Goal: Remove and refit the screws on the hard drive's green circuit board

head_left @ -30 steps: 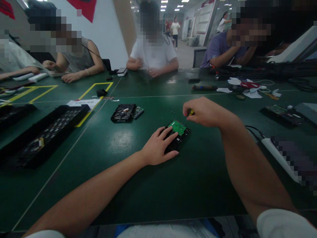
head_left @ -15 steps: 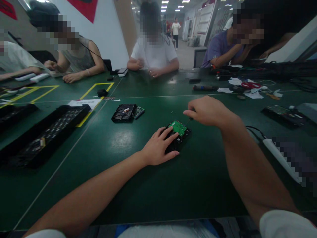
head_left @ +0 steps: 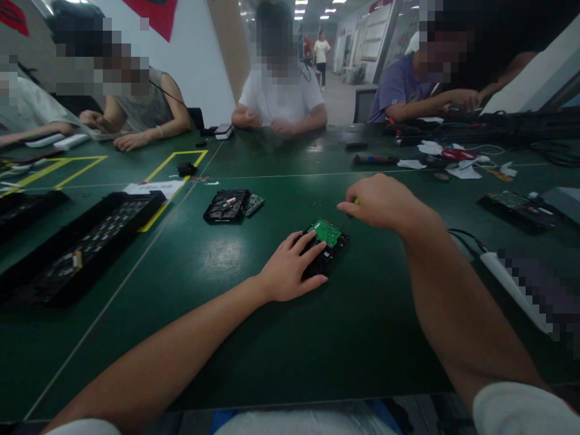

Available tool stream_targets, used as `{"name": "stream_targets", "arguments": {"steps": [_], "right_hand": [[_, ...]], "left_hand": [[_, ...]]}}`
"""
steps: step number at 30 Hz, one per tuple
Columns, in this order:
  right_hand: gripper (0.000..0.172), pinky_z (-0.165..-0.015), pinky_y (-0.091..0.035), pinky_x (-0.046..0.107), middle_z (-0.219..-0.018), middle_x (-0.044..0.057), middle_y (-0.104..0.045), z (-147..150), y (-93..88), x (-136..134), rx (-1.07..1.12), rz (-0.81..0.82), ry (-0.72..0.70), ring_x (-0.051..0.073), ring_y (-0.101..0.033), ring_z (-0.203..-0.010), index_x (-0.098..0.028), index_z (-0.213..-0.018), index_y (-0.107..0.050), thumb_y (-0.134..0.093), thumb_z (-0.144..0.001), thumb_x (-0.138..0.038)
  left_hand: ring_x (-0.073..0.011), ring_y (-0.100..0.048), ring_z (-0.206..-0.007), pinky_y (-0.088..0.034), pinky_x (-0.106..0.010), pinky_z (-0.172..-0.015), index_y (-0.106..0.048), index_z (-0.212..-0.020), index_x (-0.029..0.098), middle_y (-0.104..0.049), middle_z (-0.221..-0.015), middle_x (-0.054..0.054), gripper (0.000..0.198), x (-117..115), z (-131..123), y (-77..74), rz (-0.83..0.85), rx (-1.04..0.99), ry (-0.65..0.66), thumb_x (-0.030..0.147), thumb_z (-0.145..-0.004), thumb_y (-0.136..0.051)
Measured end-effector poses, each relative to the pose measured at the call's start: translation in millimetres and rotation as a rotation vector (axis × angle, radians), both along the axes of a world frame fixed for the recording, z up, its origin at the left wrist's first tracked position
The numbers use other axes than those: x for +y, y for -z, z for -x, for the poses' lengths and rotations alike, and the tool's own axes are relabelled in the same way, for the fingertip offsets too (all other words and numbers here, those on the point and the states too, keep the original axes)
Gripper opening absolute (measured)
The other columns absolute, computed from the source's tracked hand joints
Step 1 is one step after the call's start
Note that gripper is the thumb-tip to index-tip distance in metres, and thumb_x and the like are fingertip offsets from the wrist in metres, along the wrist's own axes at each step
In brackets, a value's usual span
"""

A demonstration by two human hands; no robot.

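Note:
A black hard drive lies on the green table, with a green circuit board on its upper face. Across its left side rests my left hand, fingers spread and pressing flat on it. My right hand is closed around a screwdriver, of which a bit of yellow handle and a thin shaft show. The shaft slants down to the board's right edge; its tip is too small to make out clearly. Several tiny screws lie just beyond the drive.
Another hard drive and a loose circuit board lie to the left. Farther left is a long black tray. A drive with a board and a white device with a cable are at right. People sit across the table.
My right hand has turned slightly, so the screwdriver's yellow handle now shows. My left hand and the hard drive stay put. The person at the far right has lowered a hand from the head.

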State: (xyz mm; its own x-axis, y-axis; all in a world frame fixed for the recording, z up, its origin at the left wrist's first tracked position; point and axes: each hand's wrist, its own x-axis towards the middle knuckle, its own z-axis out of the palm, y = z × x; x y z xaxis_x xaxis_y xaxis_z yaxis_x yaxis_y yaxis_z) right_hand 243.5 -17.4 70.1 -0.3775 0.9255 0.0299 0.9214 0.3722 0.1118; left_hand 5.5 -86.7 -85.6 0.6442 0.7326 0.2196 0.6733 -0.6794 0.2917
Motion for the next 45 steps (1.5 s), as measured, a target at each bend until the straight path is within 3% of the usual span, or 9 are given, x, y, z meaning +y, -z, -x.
{"name": "stream_targets", "arguments": {"steps": [8, 11, 15, 21, 26, 31, 36, 41, 45], "right_hand": [[0.013, -0.079, -0.049, 0.033, -0.098, 0.006, -0.083, -0.7, -6.4, -1.9, 0.028, 0.086, -0.202, 0.025, -0.074, -0.093, -0.022, -0.098, -0.084, -0.073, -0.089, -0.022], [0.016, -0.078, -0.050, 0.033, -0.100, 0.008, -0.082, 0.1, -5.6, -4.2, 0.023, 0.072, -0.156, 0.027, -0.075, -0.094, -0.021, -0.102, -0.083, -0.074, -0.091, -0.029], [0.035, -0.076, -0.050, 0.037, -0.095, 0.015, -0.081, 2.9, -3.3, -5.8, -0.007, 0.024, -0.023, 0.031, -0.075, -0.090, -0.019, -0.101, -0.082, -0.060, -0.101, -0.046], [0.017, -0.076, -0.049, 0.032, -0.100, 0.008, -0.082, 0.4, -6.1, -4.3, 0.036, 0.086, -0.133, 0.026, -0.075, -0.093, -0.021, -0.104, -0.081, -0.070, -0.091, -0.024], [0.031, -0.077, -0.049, 0.030, -0.111, 0.009, -0.081, -3.4, -3.3, -2.4, 0.093, 0.080, -0.154, 0.025, -0.073, -0.097, -0.018, -0.117, -0.074, -0.070, -0.086, -0.017], [0.028, -0.077, -0.048, 0.031, -0.111, 0.010, -0.079, -7.3, -2.3, -2.5, 0.071, 0.091, -0.197, 0.026, -0.072, -0.096, -0.017, -0.110, -0.072, -0.068, -0.083, -0.014], [0.017, -0.078, -0.048, 0.033, -0.104, 0.009, -0.081, -4.9, -4.4, -3.7, 0.076, 0.018, -0.157, 0.028, -0.073, -0.096, -0.019, -0.107, -0.075, -0.070, -0.091, -0.026], [0.034, -0.073, -0.050, 0.038, -0.096, 0.017, -0.080, 2.8, -1.5, -5.0, -0.019, -0.012, -0.010, 0.033, -0.074, -0.091, -0.018, -0.105, -0.078, -0.061, -0.101, -0.047], [0.029, -0.075, -0.050, 0.038, -0.097, 0.016, -0.080, 3.2, -1.8, -5.6, -0.015, 0.005, -0.004, 0.031, -0.074, -0.091, -0.018, -0.106, -0.079, -0.062, -0.100, -0.041]], "left_hand": [[-0.0463, -0.028, -0.157, -0.034, -0.068, -0.126, -0.039, -0.167, 0.029, -0.031, -0.174, -0.013, 0.085, -0.3, -0.4, -0.5, 0.009, -0.016, -0.003, 0.072, -0.098, -0.059], [-0.0463, -0.029, -0.157, -0.034, -0.068, -0.126, -0.039, -0.167, 0.028, -0.032, -0.174, -0.013, 0.086, 0.1, -0.6, 0.3, 0.006, -0.014, -0.004, 0.073, -0.097, -0.059], [-0.0458, -0.030, -0.156, -0.034, -0.067, -0.126, -0.040, -0.167, 0.027, -0.032, -0.174, -0.014, 0.085, 0.4, -1.0, 0.6, -0.006, -0.012, -0.003, 0.074, -0.097, -0.058], [-0.0463, -0.029, -0.157, -0.034, -0.067, -0.126, -0.041, -0.166, 0.026, -0.032, -0.174, -0.014, 0.085, -0.1, -0.8, -0.4, -0.004, -0.006, -0.002, 0.073, -0.098, -0.058], [-0.0466, -0.029, -0.157, -0.035, -0.067, -0.125, -0.041, -0.166, 0.026, -0.032, -0.174, -0.014, 0.084, -1.0, -0.8, -2.1, 0.004, -0.004, -0.003, 0.074, -0.098, -0.057], [-0.0466, -0.029, -0.157, -0.035, -0.068, -0.125, -0.040, -0.167, 0.027, -0.032, -0.174, -0.014, 0.085, -0.4, -0.6, -0.7, 0.003, -0.020, 0.000, 0.074, -0.098, -0.058], [-0.0458, -0.029, -0.157, -0.034, -0.067, -0.126, -0.040, -0.167, 0.028, -0.031, -0.174, -0.013, 0.085, 0.2, -0.2, 0.6, -0.001, -0.007, -0.002, 0.074, -0.098, -0.056], [-0.0464, -0.029, -0.157, -0.034, -0.068, -0.126, -0.041, -0.166, 0.027, -0.031, -0.174, -0.014, 0.085, -0.2, -0.9, 0.2, 0.003, -0.008, -0.002, 0.073, -0.098, -0.058], [-0.0463, -0.029, -0.157, -0.034, -0.068, -0.126, -0.040, -0.167, 0.029, -0.031, -0.174, -0.013, 0.085, -0.1, -1.0, 0.8, 0.008, -0.018, -0.006, 0.073, -0.097, -0.059]]}}
